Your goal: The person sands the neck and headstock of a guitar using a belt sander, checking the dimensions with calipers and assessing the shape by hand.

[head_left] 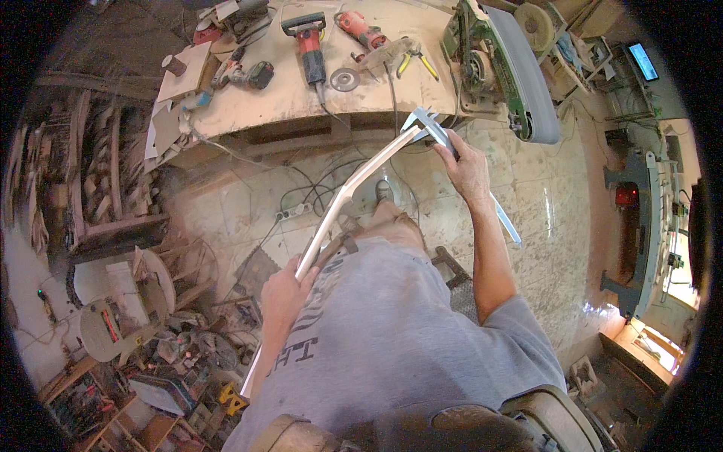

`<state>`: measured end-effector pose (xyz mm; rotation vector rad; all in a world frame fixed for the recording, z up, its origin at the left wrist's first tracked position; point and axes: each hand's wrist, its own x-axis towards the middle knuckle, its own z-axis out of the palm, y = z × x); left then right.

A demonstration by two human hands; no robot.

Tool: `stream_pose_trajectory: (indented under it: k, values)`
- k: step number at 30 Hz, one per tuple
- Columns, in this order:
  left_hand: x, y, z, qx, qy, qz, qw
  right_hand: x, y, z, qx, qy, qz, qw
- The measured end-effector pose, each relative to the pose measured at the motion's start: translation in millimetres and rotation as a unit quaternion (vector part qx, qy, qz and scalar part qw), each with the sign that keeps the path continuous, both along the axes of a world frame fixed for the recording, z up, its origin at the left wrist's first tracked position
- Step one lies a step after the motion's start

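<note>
Two hands (283,295) (467,169) — holding one strip (327,224), one caliper (434,128).

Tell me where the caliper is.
In the head view, the caliper is in the right hand, right of centre in the upper half, its jaws at the upper end of the strip.

Strip (327,223) is pale cream, caliper (437,133) silvery blue. Shirt (407,301) is grey with dark lettering. Grinder (309,50): red and black. Pliers (415,54): yellow and black. Bench (271,107) is tan, belt (531,83) grey, screen (643,61) bright blue.
</note>
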<state>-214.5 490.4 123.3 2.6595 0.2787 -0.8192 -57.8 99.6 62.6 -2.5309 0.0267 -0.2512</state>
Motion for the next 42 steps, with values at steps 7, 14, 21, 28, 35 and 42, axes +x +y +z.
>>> stream_pose_trajectory:
  k: [7, 14, 21, 28, 35, 42]
  values:
    - [3, 2, -1, -0.013, 0.015, 0.004, 1.000, 2, 2, 6, -0.019, 0.005, -0.038, 0.999]
    - [7, 4, -2, -0.018, 0.002, -0.019, 1.000, 4, 0, 3, -0.033, -0.011, -0.039, 0.999]
    - [9, 4, -1, -0.020, 0.011, -0.009, 1.000, 5, 3, 8, -0.039, 0.023, -0.045, 0.998]
    - [9, 5, -6, -0.019, -0.001, 0.003, 1.000, 7, 3, 3, -0.036, 0.010, -0.039, 0.999]
    - [14, 5, -2, -0.016, 0.018, 0.010, 1.000, 10, 7, 6, -0.031, 0.035, -0.039, 0.998]
    - [15, 5, 1, -0.045, 0.028, 0.006, 0.999, 10, 13, 5, -0.060, -0.012, -0.055, 0.997]
